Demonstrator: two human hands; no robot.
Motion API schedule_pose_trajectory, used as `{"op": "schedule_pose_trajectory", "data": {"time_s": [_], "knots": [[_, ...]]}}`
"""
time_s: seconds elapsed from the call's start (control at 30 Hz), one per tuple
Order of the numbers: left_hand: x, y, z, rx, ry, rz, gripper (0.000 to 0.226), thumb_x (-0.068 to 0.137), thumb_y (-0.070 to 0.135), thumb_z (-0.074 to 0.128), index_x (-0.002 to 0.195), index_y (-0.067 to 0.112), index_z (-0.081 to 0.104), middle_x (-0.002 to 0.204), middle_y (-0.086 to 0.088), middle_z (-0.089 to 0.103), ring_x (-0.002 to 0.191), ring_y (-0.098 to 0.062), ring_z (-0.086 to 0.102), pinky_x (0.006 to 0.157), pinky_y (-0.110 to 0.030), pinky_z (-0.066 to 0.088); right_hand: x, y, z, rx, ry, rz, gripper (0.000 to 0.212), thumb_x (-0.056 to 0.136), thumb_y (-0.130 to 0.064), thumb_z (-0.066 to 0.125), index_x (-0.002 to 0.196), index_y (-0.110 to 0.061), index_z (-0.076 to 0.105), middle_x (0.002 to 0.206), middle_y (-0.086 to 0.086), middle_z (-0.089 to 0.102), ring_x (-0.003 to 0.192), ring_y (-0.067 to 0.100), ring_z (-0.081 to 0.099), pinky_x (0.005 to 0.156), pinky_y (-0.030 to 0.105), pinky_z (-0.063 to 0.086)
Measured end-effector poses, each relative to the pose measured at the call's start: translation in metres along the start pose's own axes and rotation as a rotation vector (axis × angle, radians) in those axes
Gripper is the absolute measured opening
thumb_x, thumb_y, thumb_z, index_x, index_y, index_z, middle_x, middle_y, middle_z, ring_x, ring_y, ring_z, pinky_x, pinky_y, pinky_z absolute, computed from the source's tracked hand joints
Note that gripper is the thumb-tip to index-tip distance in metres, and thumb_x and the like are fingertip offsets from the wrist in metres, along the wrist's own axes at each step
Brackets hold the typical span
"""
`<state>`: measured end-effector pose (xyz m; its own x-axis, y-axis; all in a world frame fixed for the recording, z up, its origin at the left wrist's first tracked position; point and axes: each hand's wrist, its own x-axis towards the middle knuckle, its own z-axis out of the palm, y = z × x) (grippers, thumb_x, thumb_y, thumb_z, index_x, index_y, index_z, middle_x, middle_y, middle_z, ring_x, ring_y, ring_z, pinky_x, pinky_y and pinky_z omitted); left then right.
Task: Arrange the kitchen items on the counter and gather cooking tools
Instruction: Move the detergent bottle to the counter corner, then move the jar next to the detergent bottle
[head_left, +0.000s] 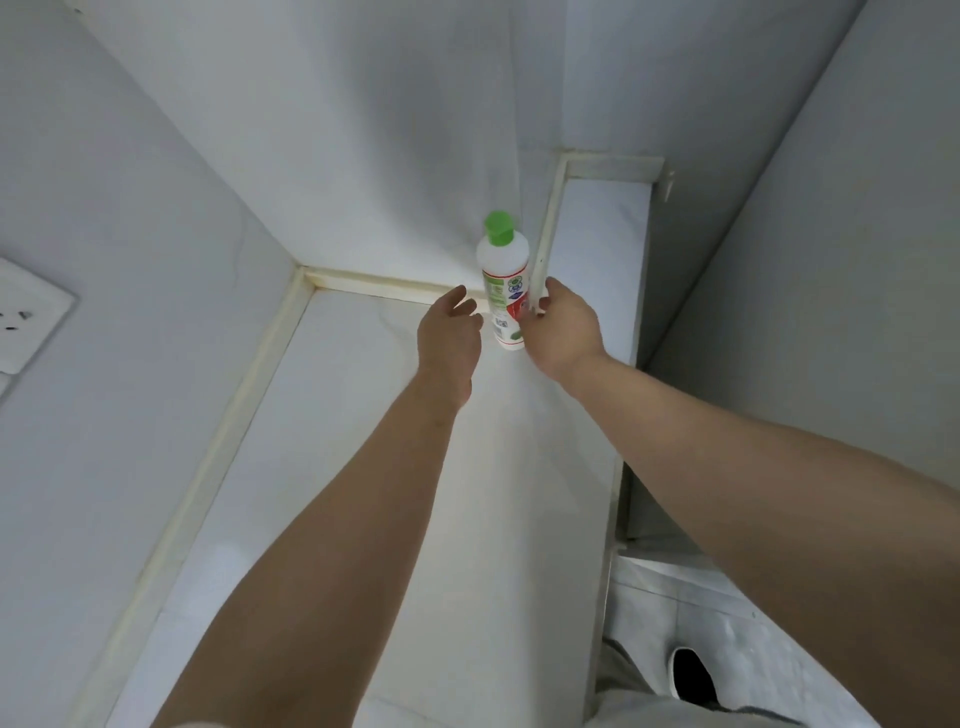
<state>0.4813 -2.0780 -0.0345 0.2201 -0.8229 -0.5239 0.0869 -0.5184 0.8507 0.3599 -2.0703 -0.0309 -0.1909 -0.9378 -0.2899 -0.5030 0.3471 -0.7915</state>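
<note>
Head view, near to far. At the lower right, a dark shoe stands on the pale floor beside the bench edge. Both bare forearms reach forward and slightly inward over the white bench, converging toward its back corner.

The left grip is held palm inward with the wrist straight. Its fingers are relaxed and spread and hold nothing, and the fingertips are just beside the bottle's left side; contact cannot be confirmed. The right grip is at the bottle's right side, thumb raised and fingers curled onto the label, so it appears to have hold of the bottle.

The bottle, white with a green cap, is upright in the back corner of the bench, close to the yellowed sealing strip and the wall. Whether its base rests on the bench or is just lifted cannot be told. A socket is mounted on the left wall, well apart from the hands.

Progress, as a judgement: the task is at an early stage. One item is being handled, no cooking tools are in view, and gathering them remains to be done. The present step looks like placing or taking the bottle at the corner.
</note>
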Motion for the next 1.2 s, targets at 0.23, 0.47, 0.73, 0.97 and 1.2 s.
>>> {"op": "schedule_pose_trajectory", "data": {"time_s": [0.23,0.47,0.73,0.97,1.2], "knots": [[-0.085,-0.005,-0.017,-0.348,0.069,-0.075,0.040,0.097,-0.008,0.045,0.137,-0.002,0.049,0.093,-0.010,0.061,0.099,-0.024,0.063,0.090,-0.027,0.050,-0.070,-0.014,-0.016,0.412,0.143,0.110,0.029,0.103,-0.028,0.049,0.123,-0.012,0.063,0.107,-0.006,0.063,0.098,0.013,0.058,0.085,0.022,0.037],[-0.206,-0.014,-0.036,-0.534,0.220,-0.025,0.031,0.095,0.002,0.055,0.126,0.000,0.061,0.109,-0.013,0.070,0.108,-0.025,0.069,0.100,-0.036,0.053,-0.156,-0.025,-0.046,0.510,-0.042,-0.004,0.039,0.102,-0.031,0.050,0.134,-0.010,0.060,0.132,0.000,0.064,0.116,0.010,0.058,0.107,0.031,0.045],[-0.356,-0.064,-0.058,-0.639,0.469,0.165,0.026,0.097,0.011,0.058,0.121,0.004,0.064,0.115,-0.010,0.070,0.104,-0.021,0.071,0.095,-0.033,0.056,-0.285,-0.009,-0.081,0.371,-0.439,-0.129,0.029,0.099,-0.029,0.046,0.076,-0.011,0.046,0.076,0.004,0.041,0.065,0.018,0.035,0.063,0.029,0.032],[-0.509,-0.148,-0.085,-0.759,0.831,0.185,0.025,0.097,0.009,0.056,0.120,0.005,0.066,0.115,-0.010,0.071,0.104,-0.022,0.071,0.098,-0.035,0.054,-0.421,0.016,-0.075,0.328,-0.777,-0.237,0.032,0.099,-0.025,0.048,0.081,0.001,0.045,0.083,0.007,0.035,0.063,0.018,0.023,0.044,0.024,0.022],[-0.658,-0.218,-0.123,-0.919,1.136,0.262,0.025,0.098,0.010,0.058,0.122,0.006,0.065,0.112,-0.008,0.074,0.103,-0.021,0.072,0.100,-0.036,0.054,-0.560,0.035,-0.055,0.242,-1.066,-0.383,0.035,0.100,-0.022,0.047,0.071,-0.007,0.037,0.071,0.006,0.031,0.051,0.011,0.024,0.035,0.018,0.018]]}}
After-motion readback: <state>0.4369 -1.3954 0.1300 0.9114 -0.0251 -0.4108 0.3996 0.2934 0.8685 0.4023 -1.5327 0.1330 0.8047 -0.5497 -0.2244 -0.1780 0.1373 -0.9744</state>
